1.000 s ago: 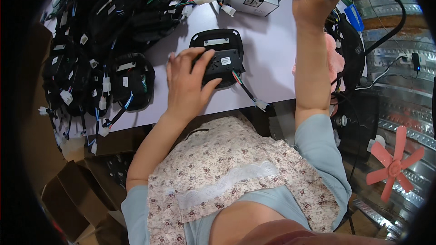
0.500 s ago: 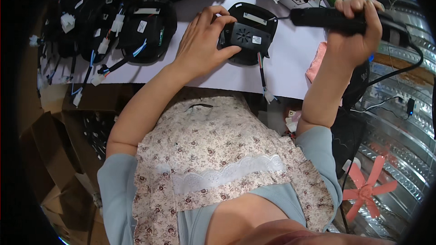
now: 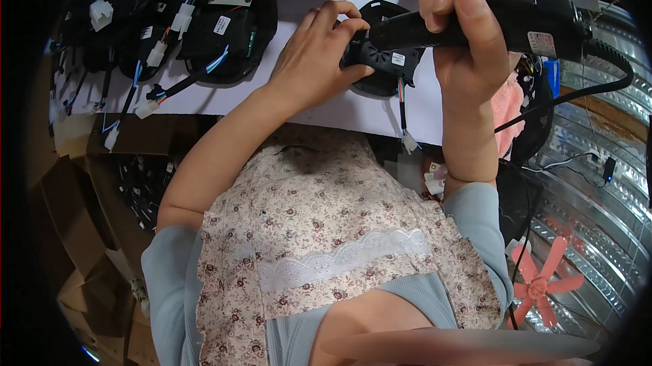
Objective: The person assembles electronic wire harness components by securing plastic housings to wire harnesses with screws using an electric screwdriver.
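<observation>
A black plastic unit (image 3: 377, 83) with a round slotted vent and a white sticker lies on the table, its short wire lead and white plug hanging over the front edge. My left hand (image 3: 314, 55) grips the unit's left side, fingers curled at the top and thumb pressed lower down. In my right hand (image 3: 467, 43) is a black corded electric screwdriver (image 3: 513, 16), held nearly level with its nose over the unit's upper left part, close to my left fingertips. The bit is hidden from sight behind the tool's body and my fingers.
Left of my hand lies a similar black unit (image 3: 224, 30), beside more units with wires and white plugs (image 3: 101, 14). A pink cloth (image 3: 508, 116) sits at the table's right. The screwdriver's cord (image 3: 577, 104) loops there. Below right is a pink fan (image 3: 536, 289); cardboard boxes (image 3: 78, 210) stand left.
My right hand has brought the screwdriver left and nearer, from beside the unit to over it. My left hand keeps its grip, and the view has shifted slightly.
</observation>
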Available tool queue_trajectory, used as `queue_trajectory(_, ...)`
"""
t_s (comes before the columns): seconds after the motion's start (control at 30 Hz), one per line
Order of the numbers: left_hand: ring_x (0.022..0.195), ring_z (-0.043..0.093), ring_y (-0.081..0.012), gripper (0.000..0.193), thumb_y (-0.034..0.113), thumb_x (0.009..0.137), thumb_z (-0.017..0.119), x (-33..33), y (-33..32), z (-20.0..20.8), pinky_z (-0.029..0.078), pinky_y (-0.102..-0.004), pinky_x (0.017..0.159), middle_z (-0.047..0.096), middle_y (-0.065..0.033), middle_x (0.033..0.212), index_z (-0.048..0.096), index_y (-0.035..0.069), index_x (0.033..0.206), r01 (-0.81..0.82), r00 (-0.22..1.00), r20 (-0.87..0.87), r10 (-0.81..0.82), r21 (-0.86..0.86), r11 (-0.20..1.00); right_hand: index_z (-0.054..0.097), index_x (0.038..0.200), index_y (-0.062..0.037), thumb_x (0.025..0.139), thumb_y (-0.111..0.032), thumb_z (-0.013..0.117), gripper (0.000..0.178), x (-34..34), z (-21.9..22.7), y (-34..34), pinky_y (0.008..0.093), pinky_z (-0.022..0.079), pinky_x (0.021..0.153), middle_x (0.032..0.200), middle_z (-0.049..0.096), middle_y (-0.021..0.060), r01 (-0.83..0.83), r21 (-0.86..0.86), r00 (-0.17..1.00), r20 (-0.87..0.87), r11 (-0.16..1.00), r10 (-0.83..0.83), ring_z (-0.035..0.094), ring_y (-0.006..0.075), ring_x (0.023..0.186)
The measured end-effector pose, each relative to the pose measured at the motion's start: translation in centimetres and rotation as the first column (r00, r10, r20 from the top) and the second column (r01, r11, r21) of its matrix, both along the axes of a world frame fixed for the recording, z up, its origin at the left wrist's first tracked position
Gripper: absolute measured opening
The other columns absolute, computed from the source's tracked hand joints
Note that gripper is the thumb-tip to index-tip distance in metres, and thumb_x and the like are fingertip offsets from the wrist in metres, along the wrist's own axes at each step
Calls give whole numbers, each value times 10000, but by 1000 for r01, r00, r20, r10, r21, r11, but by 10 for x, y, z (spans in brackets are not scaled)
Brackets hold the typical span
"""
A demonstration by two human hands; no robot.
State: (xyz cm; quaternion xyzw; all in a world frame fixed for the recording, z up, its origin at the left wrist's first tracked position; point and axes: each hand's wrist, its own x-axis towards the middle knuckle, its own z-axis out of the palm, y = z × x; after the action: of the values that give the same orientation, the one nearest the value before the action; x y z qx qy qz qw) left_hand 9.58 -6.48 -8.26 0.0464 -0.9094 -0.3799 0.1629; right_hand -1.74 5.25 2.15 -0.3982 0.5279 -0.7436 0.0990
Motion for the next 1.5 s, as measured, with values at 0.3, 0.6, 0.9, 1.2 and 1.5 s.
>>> queue_trajectory(0.3,1175,543,-306,588,246,742,880,0,-4,0,497,-434,1023,497,-53,1324,627,70,1243,8,1000,9,-8,12,1000,486,1077,-14,954,-46,596,168,-3,-7,0,311,467,613,804,571,133,-199,-3,978,-59,980,198,507,156,646)
queue_trajectory(0.6,1175,541,-359,605,218,714,885,-2,-2,2,472,-455,1012,511,-93,1314,624,63,1237,16,999,-37,-15,15,1000,522,1021,-12,852,19,714,257,6,-2,-8,284,477,588,790,616,123,-65,156,980,-176,986,93,588,167,630)
queue_trajectory(0.9,1187,519,-337,637,233,669,907,134,-15,-6,450,-420,1034,499,-156,1270,603,30,1191,-98,979,-184,88,-43,994,562,1113,-66,934,-66,617,188,-55,59,92,349,502,645,840,619,121,106,-523,993,92,845,-67,554,188,685)
queue_trajectory(1.2,1142,503,-270,493,243,866,770,368,-39,-100,460,-412,962,406,-139,1330,529,2,1221,-667,728,-90,679,137,733,628,972,-12,849,57,683,152,-133,21,64,331,562,692,862,647,95,523,-435,826,44,733,-563,629,196,725)
queue_trajectory(1.5,1309,487,-406,685,445,862,815,556,-121,-197,398,-473,1066,522,-298,1346,593,-68,1257,-758,-401,724,562,-606,241,684,953,38,874,20,731,94,-118,35,58,305,530,822,890,694,115,251,-65,923,-283,966,-259,667,195,812)
